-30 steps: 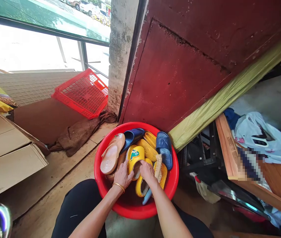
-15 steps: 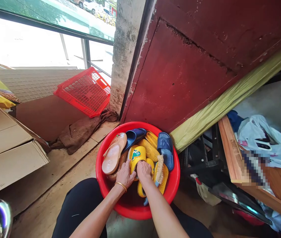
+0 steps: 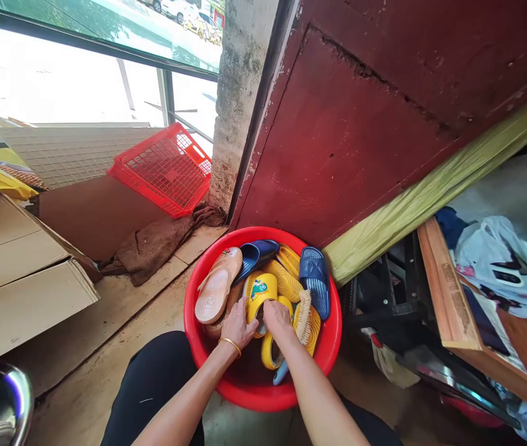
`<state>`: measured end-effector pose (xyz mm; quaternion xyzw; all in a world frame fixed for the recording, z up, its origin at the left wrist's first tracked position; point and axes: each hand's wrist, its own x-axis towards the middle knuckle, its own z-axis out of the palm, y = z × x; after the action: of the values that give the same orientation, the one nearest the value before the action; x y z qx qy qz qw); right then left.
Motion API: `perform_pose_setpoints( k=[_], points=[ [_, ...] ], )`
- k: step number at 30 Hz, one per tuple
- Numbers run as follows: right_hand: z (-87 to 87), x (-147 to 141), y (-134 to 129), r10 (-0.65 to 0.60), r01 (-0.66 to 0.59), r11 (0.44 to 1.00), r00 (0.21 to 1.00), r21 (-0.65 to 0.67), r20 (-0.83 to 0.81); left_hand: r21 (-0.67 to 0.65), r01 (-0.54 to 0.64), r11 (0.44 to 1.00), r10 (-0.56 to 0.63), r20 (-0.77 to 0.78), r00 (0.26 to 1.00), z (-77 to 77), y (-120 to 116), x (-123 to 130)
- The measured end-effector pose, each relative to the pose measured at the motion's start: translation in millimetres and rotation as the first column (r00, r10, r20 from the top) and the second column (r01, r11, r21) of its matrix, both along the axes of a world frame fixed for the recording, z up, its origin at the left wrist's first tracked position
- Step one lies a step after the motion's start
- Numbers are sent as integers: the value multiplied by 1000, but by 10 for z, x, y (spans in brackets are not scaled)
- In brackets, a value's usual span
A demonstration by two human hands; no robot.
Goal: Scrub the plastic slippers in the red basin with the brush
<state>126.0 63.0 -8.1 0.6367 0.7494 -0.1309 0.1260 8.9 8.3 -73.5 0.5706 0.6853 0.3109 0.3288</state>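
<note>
A red plastic basin (image 3: 263, 396) sits on the floor between my knees, filled with wet-looking slippers. My left hand (image 3: 238, 327) grips the side of a yellow slipper (image 3: 261, 296) with a cartoon print on its insole. My right hand (image 3: 276, 319) rests at that slipper's opening, its fingers hidden. A scrubbing brush's pale bristles (image 3: 304, 317) stick up just right of my right hand. Below it shows a blue handle (image 3: 280, 373). Around them lie a tan slipper (image 3: 214, 286), a navy slide (image 3: 314, 282), another navy slide (image 3: 256, 257) and a ridged yellow sole (image 3: 284, 279).
A maroon metal panel (image 3: 337, 124) and a concrete pillar (image 3: 239, 105) rise behind the basin. To the left are a red plastic crate (image 3: 163, 170), a brown rag (image 3: 161, 241) and a cardboard box (image 3: 17, 260). A wooden board (image 3: 449, 285) and a white plastic bag (image 3: 509, 266) are at the right.
The view has drifted slightly, so the scene sits a little further right. My hands stay at the yellow slipper, shifting only a little.
</note>
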Motion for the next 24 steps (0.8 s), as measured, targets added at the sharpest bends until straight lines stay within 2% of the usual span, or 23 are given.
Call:
perform_pose_setpoints(
  k=[3,6,8,12,16,21,22,24],
  points=[
    [40,164,-48,-42,38,999,977,-25,-209,-2,-16,1000,16,2,1000,3,9,-14],
    [52,328,-153,-139,100,989,893,-111,-427,10,-39,999,39,-4,999,-16,28,-27],
    [41,419,-263,-236,147,968,798,-201,-554,38,-48,998,49,-15,999,-38,33,-31],
    [6,540,-530,-413,194,909,544,-370,-730,138,-54,989,59,-33,998,-75,14,-38],
    [-7,590,-745,-519,167,854,317,-492,-793,235,-54,970,71,-62,996,-91,-14,-53],
    [5,627,-904,-610,102,792,129,-601,-782,337,-53,940,99,-119,988,-123,-15,-92],
    [9,632,-929,-628,85,778,110,-622,-770,347,-51,936,97,-119,988,-130,-11,-99],
    [8,634,-975,-635,76,772,159,-632,-756,359,-45,932,89,-106,990,-137,0,-111]
  ],
)
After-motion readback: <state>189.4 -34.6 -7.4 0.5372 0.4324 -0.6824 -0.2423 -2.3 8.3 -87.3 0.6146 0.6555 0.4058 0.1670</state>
